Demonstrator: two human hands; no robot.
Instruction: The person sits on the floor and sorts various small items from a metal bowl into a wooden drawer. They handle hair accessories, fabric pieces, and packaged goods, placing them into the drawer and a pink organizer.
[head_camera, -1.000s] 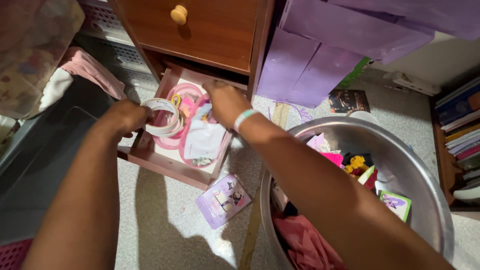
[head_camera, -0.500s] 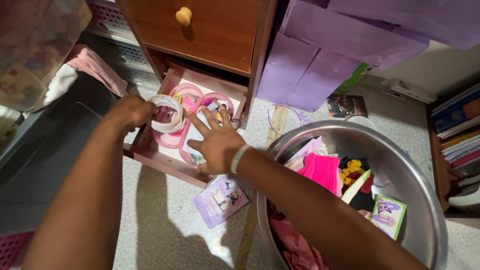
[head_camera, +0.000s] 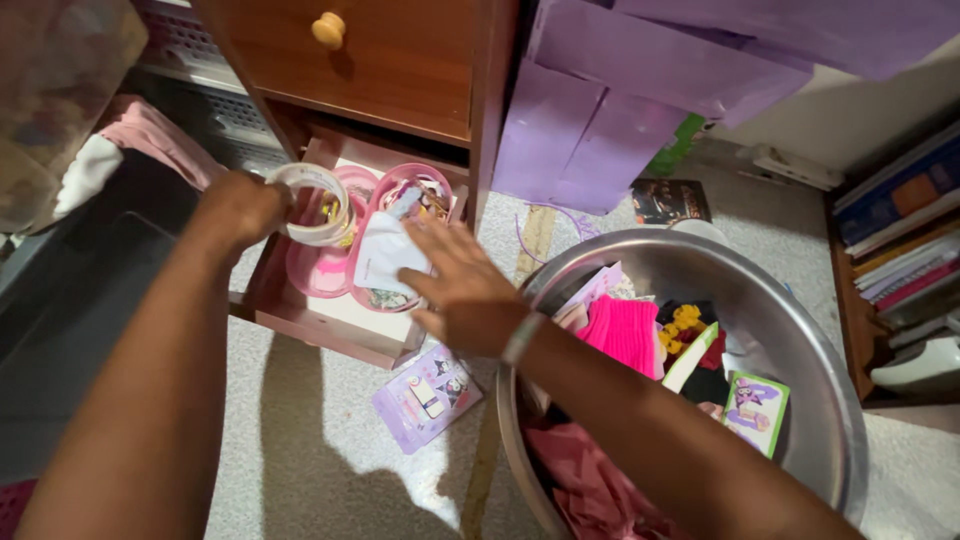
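Observation:
My left hand (head_camera: 238, 208) grips a white roll of tape (head_camera: 312, 203) over the left side of an open wooden drawer (head_camera: 322, 328). Inside the drawer lies a pink heart-shaped tray (head_camera: 322, 272) with small trinkets and a white paper (head_camera: 385, 255). My right hand (head_camera: 462, 287) hovers flat with fingers spread over the drawer's right edge, empty, a pale green band on its wrist.
A large steel bowl (head_camera: 810, 370) at the right holds pink cloth, cards and yellow bits. A purple card packet (head_camera: 425, 396) lies on the speckled floor. Purple paper sheets (head_camera: 620, 90) hang above; books (head_camera: 905, 240) stand at far right; a dark bin (head_camera: 70, 300) is left.
My right hand drew back out of the drawer toward the bowl and spread flat. My left hand kept the tape roll and lifted it slightly.

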